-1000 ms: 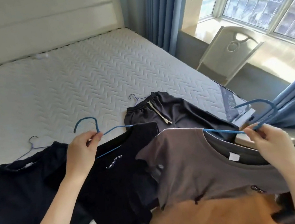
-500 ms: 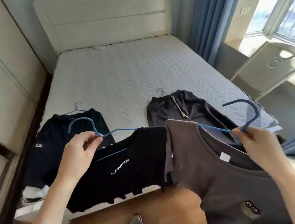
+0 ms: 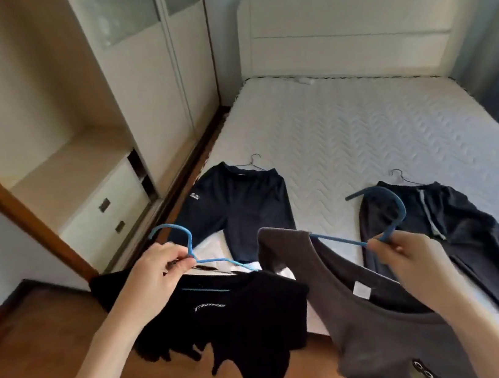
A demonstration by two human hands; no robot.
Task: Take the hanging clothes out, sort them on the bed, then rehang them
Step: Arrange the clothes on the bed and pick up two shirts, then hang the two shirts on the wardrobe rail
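My left hand point(image 3: 154, 275) pinches the hanger point(image 3: 191, 249) of the black shirt point(image 3: 244, 324), my right hand point(image 3: 412, 259) that of the grey shirt point(image 3: 374, 331). I'd carry both level.

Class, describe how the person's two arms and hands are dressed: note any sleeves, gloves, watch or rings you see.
The left hand and the right hand are bare, with no gloves. No ring shows on the visible fingers. The left forearm and right forearm are uncovered down to the frame's lower edge: no sleeve, watch or bracelet appears.
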